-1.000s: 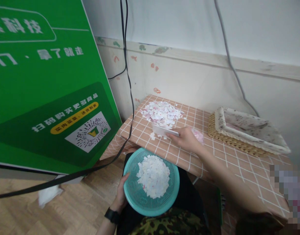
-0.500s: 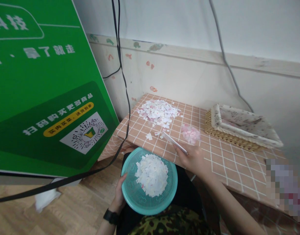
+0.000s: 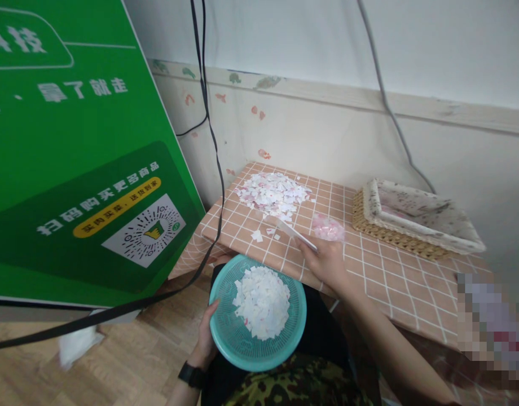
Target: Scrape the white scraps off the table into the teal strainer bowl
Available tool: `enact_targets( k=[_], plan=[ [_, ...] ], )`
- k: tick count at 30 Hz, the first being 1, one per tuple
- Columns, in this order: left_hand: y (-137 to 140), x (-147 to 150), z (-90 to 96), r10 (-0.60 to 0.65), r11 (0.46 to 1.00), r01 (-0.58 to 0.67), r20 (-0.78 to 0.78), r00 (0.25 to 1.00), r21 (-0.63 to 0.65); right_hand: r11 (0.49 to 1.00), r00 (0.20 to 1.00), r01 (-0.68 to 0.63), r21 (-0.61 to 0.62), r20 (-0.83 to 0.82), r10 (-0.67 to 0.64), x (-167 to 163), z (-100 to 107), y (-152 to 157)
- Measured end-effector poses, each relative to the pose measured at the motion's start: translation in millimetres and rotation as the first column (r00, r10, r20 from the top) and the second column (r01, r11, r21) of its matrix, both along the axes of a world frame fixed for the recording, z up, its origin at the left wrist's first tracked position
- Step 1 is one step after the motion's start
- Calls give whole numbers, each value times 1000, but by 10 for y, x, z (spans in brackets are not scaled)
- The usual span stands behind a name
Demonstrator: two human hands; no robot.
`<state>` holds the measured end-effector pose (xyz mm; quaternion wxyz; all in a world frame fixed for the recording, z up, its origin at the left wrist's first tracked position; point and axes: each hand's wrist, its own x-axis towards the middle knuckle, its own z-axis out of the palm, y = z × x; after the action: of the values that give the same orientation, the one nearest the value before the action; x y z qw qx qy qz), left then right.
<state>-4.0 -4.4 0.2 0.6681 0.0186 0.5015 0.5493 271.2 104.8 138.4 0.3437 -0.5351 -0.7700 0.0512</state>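
Note:
My left hand point(image 3: 207, 329) grips the left rim of a teal plastic colander point(image 3: 225, 332) held at my lap, just under the table's front edge. Inside the colander lies a heap of small white paper pieces point(image 3: 263, 303). In my right hand point(image 3: 327, 260), closed above the table, is a thin, flat white strip point(image 3: 299, 237); its exact kind I cannot make out. The strip's far end points toward a few loose paper scraps point(image 3: 256, 235). Behind them spreads a larger pile of cut paper bits point(image 3: 272, 192), white with some pink.
A clear bag with pink-and-white contents point(image 3: 328, 227) lies beyond my right hand. Right of it stands a cloth-lined wicker basket point(image 3: 405, 237) on the checked tablecloth point(image 3: 382, 282). A black cord point(image 3: 216, 152) hangs at left, before a green sign panel point(image 3: 94, 113).
My right hand with the white strip has moved slightly forward and to the left, nearer the paper pile. The left hand and the colander stay in place.

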Motion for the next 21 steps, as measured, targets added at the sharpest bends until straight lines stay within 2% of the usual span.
enact_targets(
  k=[6,10,15,18,21],
  plan=[
    [-3,4,13,6,1000,-6,-6,1000,30,992,992,-127,-22,-13,127,-86,-25,9],
    [-3,-2,19,7,1000,-7,9,1000,25,994,994,-104,-40,-18,103,-144,11,42],
    [-2,16,50,2,1000,-3,32,999,31,969,972,-223,-103,-92,214,-213,49,133],
    [-6,41,125,22,1000,-23,58,998,6,968,975,-210,-135,-105,197,-208,69,128],
    [-10,41,251,26,1000,-25,75,997,-8,978,981,-173,-113,-108,161,-158,64,77]
  ],
)
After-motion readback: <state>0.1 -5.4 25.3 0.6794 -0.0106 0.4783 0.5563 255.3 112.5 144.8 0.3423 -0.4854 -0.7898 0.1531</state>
